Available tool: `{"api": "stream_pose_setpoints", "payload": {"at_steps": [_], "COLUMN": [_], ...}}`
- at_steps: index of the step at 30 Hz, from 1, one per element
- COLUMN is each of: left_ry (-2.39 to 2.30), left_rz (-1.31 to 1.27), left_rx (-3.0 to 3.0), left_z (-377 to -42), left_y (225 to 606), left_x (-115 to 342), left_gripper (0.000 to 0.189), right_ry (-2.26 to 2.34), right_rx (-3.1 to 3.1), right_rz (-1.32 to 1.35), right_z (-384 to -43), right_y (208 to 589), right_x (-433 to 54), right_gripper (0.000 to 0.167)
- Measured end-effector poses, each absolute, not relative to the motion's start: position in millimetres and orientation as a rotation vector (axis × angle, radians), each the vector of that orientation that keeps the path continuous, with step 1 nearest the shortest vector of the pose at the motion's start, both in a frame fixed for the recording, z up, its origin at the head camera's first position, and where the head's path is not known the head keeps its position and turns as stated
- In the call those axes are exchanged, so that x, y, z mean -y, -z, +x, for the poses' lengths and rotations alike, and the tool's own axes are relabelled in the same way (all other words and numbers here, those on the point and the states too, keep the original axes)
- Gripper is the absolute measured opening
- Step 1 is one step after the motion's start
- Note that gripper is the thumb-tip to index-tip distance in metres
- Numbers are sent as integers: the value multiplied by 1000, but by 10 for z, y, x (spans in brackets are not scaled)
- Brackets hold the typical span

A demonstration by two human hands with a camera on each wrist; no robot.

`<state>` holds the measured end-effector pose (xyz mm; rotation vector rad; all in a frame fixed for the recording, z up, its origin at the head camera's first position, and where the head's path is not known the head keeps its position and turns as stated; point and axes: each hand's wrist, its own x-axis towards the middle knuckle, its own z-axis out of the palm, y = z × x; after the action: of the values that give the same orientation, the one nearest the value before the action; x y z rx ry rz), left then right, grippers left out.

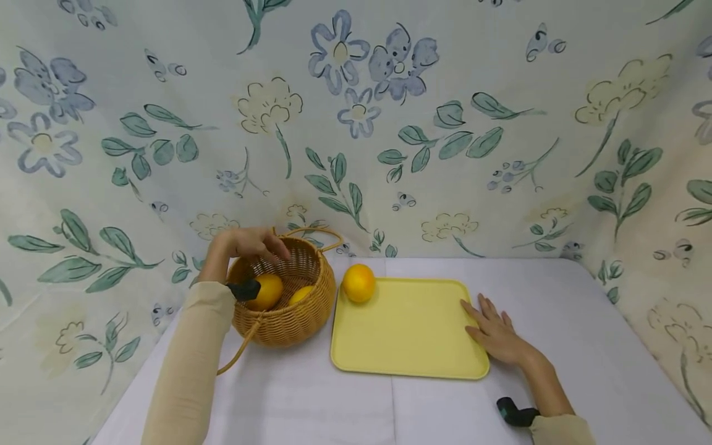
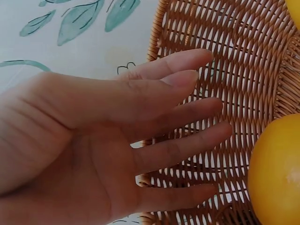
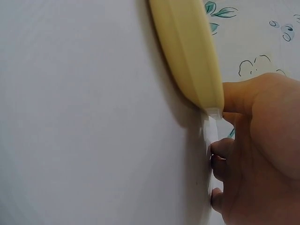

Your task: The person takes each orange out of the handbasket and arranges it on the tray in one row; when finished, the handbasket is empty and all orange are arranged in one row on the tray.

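Note:
My left hand [image 1: 253, 243] hangs over the opening of a brown wicker basket [image 1: 303, 318], its fingers loosely extended and nothing held. Inside the basket lie an orange [image 1: 269, 292] and a second yellow-orange fruit [image 1: 300, 294], partly hidden by the rim. In the left wrist view, the fingers stay apart from the nearest orange [image 2: 279, 171]. Another orange [image 1: 358, 283] sits on the far left corner of a pale yellow tray [image 1: 408, 330]. At the tray's right edge rests my right hand [image 1: 497, 334], fingers spread, with the thumb and index finger touching the rim.
The basket's two thin handles [image 1: 328, 238] are folded outward, one toward the back and one toward the front left. A white cloth [image 1: 311, 402] covers the table. Behind it hangs a flower-printed curtain [image 1: 356, 185].

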<state>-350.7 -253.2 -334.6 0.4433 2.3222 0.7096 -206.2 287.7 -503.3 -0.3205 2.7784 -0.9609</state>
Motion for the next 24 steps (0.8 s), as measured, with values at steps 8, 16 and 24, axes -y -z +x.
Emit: {"api": "stream_pose_setpoints", "payload": {"at_steps": [8,16,24], "left_ry": [-700,-650,-470], "left_rz": [348,313,341], "left_rx": [-2253,-2206,-2243], "left_z": [-3568,-3553,-3556], "left_y": [3521,3639,3685], "left_x": [2569,2615,2597], "left_gripper": [27,31,29], "right_ry": [945,950,957], "right_rx": [-2783,-2774,-2776], "right_rz": [-317,-314,-308], "right_z": [-2081,-2081,-2078], "right_y": [5042,5044,5040], "right_x": [-2884,-2880,-2871], "right_gripper": [65,64,64]}}
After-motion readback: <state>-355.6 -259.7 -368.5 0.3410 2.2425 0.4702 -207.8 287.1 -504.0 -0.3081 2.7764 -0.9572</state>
